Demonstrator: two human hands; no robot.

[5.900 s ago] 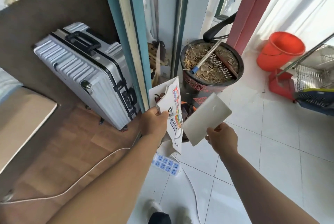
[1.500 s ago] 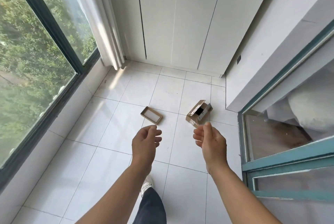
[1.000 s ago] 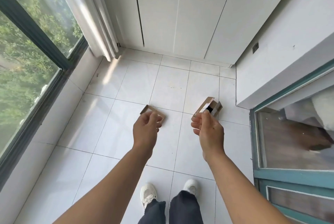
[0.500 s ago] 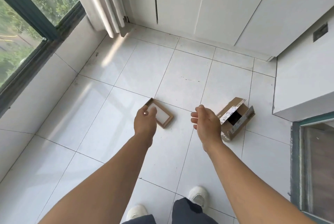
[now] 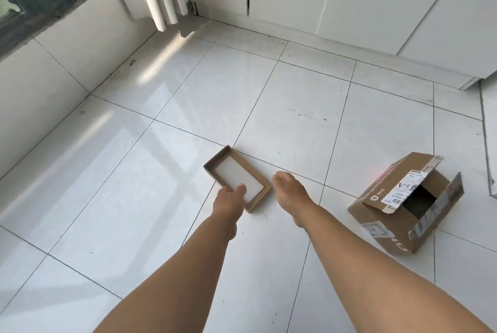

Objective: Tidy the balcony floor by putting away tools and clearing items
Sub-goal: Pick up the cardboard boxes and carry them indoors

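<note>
Both hands, left (image 5: 228, 199) and right (image 5: 289, 187), loosely spread, empty, flanking shallow box (image 5: 238, 177).

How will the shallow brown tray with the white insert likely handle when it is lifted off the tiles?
The shallow tray is probably light: thin cardboard walls, only a white insert showing inside. It lies flat and low, so it is unlikely to tip or roll. On the glossy tile floor it may slide if nudged by the left hand reaching over its near edge.
</note>
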